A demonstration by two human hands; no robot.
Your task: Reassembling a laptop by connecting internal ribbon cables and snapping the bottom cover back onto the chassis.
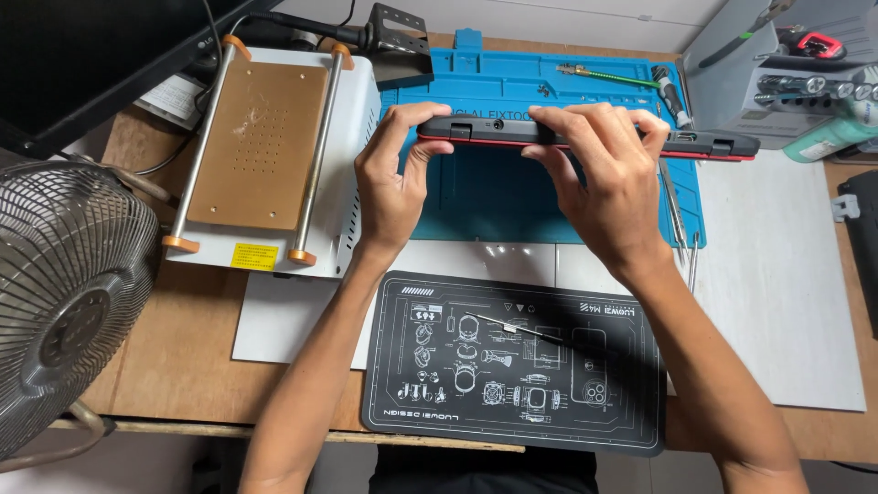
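Right now, from the head view, both of my hands are up over the far half of the table, holding a long, flat black device with a red edge [585, 137] turned on its side so its thin edge faces me. My left hand [391, 187] grips its left end: the thumb presses from the near side and the fingers curl over the top, closed firmly around the casing. My right hand [608, 187] covers the middle of the device, fingers bent over the top edge and thumb underneath, also clamped on it. The right end of the device sticks out past my right hand, free of both hands.

The device hangs above a blue work mat [498, 197] that lies toward the far edge of the table. Near the front edge, directly below my wrists, a dark mat with white line drawings [512, 402] rests on white sheets, and a thin metal tool [512, 325] lies on it. To the left of the blue mat stands a white heating plate with a brown top and two metal rails [265, 151]. At the table's left edge a metal fan [69, 302] juts in. Tweezers [675, 215] lie along the right border of the blue mat, and a grey tool rack [777, 82] sits at the far right corner.
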